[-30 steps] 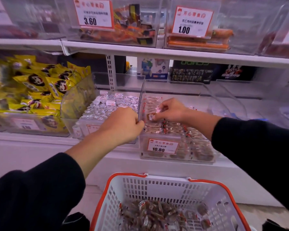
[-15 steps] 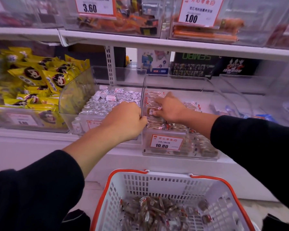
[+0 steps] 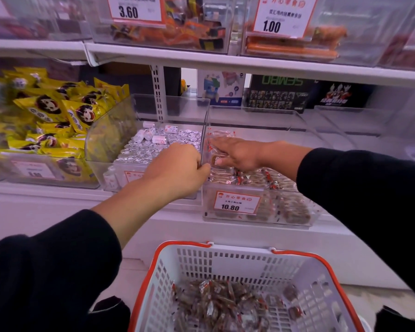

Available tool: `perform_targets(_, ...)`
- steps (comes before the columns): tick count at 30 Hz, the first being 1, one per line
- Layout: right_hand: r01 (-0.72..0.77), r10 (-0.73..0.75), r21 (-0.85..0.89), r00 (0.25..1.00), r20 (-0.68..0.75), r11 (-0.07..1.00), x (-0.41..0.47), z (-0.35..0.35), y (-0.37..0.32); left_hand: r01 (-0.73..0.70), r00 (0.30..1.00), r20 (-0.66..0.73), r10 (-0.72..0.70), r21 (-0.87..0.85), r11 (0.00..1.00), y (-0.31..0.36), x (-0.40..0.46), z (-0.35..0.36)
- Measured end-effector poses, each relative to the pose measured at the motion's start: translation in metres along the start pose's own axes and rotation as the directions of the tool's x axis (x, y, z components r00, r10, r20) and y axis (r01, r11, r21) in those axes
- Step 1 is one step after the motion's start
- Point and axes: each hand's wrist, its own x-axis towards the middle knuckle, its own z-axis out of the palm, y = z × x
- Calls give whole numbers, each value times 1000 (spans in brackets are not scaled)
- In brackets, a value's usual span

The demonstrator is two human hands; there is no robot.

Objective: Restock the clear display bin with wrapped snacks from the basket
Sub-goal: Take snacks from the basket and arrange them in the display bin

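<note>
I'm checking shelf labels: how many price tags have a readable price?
3: the 3.60 tag upper left, the 1.00 tag upper right, the 10.80 tag on the clear display bin. Others are blurred or hidden.

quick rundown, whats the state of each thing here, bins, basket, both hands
clear display bin: open-topped, partly filled with wrapped snacks
basket: on the floor below, loose snacks left across its bottom
left hand: closed, pinching the bin's left wall
right hand: inside the bin, palm down, fingers spread flat on the snacks
silver candy bin: nearly full
yellow packet bin: heaped high
</note>
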Motion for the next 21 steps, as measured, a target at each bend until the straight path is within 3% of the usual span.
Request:
perform_targets(3, -39, 46, 78, 995, -90, 996, -12, -12, -10, 15, 991, -135, -8, 50, 999, 3, -4, -5)
perform_targets(5, -53, 73, 104, 977, -200, 993, -28, -27, -22, -58, 978, -198, 61, 22, 998, 2, -7, -10)
perform_targets(7, -36, 64, 74, 906, -418, 997, -51, -37, -41, -198, 979, -71, 192, -84, 977, -3, -12, -13)
perform_targets(8, -27, 56, 59, 818, -573, 998, -64, -37, -51, -252, 963, 64, 261, -129, 959, -4, -16, -13)
perform_targets(10, 46, 1, 28, 508, -861, 999, -97, -22, -74, -273, 879, 370, 301, -129, 953, -3, -25, -4)
perform_targets(11, 105, -24, 15, 361, -932, 994, -113, -5, -85, -262, 830, 492, 264, -74, 962, -1, -28, 7)
perform_targets(12, 164, -29, 18, 282, -959, 986, -126, 19, -94, -253, 781, 590, 206, -4, 968, 0, -32, 21)
perform_targets(13, 201, -17, 44, 290, -957, 979, -133, 47, -101, -238, 730, 670, 139, 58, 969, 0, -36, 38)
perform_targets(14, 207, 11, 95, 372, -928, 974, -136, 78, -107, -210, 677, 733, 66, 106, 972, -2, -41, 59)
perform_targets(15, 177, 54, 170, 522, -851, 969, -137, 112, -111, -164, 621, 784, -6, 137, 977, -5, -48, 81)
perform_targets(16, 105, 113, 266, 716, -689, 958, -138, 147, -113, -106, 570, 819, -71, 159, 982, -8, -58, 103)
perform_targets(17, -23, 183, 348, 882, -434, 937, -141, 181, -112, -47, 535, 835, -129, 182, 982, -12, -69, 126)
perform_targets(18, -165, 234, 377, 961, -145, 911, -146, 220, -108, 8, 520, 836, -176, 202, 979, -16, -82, 150)
perform_targets(19, -292, 267, 378, 956, 118, 879, -154, 258, -103, 50, 526, 825, -205, 211, 976, -23, -96, 176)
perform_targets(21, -519, 306, 353, 805, 509, 778, -180, 324, -93, 168, 538, 812, -227, 160, 973, -34, -124, 232)
